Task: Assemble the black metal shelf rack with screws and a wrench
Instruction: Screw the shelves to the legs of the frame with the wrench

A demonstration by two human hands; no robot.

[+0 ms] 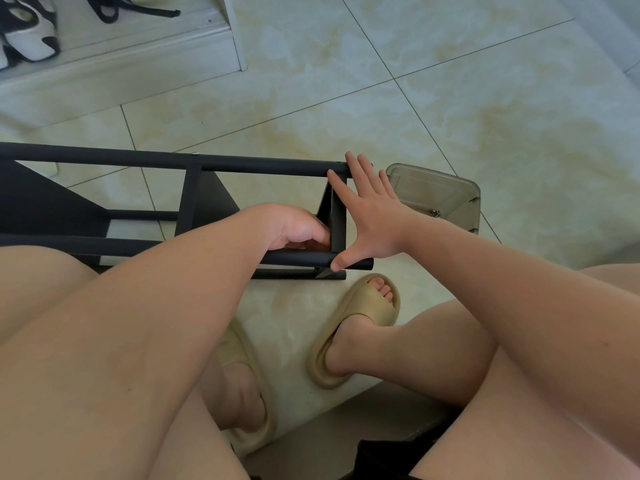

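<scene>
1. Black metal shelf rack point(138, 157) lies on its side on the cream tiled floor point(485, 116), running from the left edge to just ahead of the person's knees.
2. Right hand point(372, 216) is spread wide over the rack's end. Its fingertips are on the far tube's end and its thumb tip is on the near tube's end.
3. Left hand point(294, 228) reaches inside the frame beside the end upright, fingers curled under. Cannot tell whether it pinches anything.
4. Translucent grey plastic box point(450, 188) sits on the floor just beyond the right hand, with a small metal screw point(434, 213) inside.
5. Beige foam slide sandal point(363, 306) is near the rack's near tube.
6. Black-and-white shoes point(31, 36) sit at the far left corner.
</scene>
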